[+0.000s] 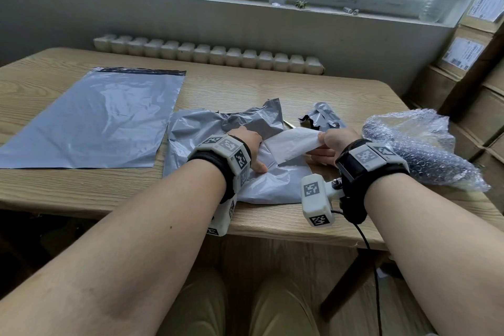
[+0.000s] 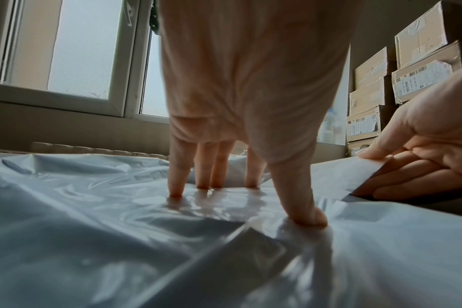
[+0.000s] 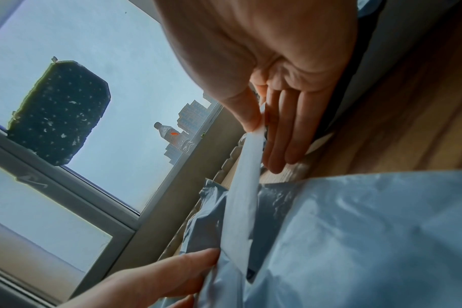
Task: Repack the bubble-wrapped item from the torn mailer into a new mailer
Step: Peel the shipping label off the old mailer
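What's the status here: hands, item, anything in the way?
Left hand flat on the torn mailer; right hand pinches its white label. Bubble-wrapped item out, at right. New mailer flat, unobstructed.

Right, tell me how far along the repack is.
Done: the wrapped item is out, lying on the table right of the torn mailer. In hand: left hand presses that mailer flat while right hand peels a white sheet off it. Left: filling the new mailer, still flat.

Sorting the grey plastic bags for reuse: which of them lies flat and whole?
The smooth grey mailer at the table's left, untouched. The crumpled torn grey mailer lies under the left hand.
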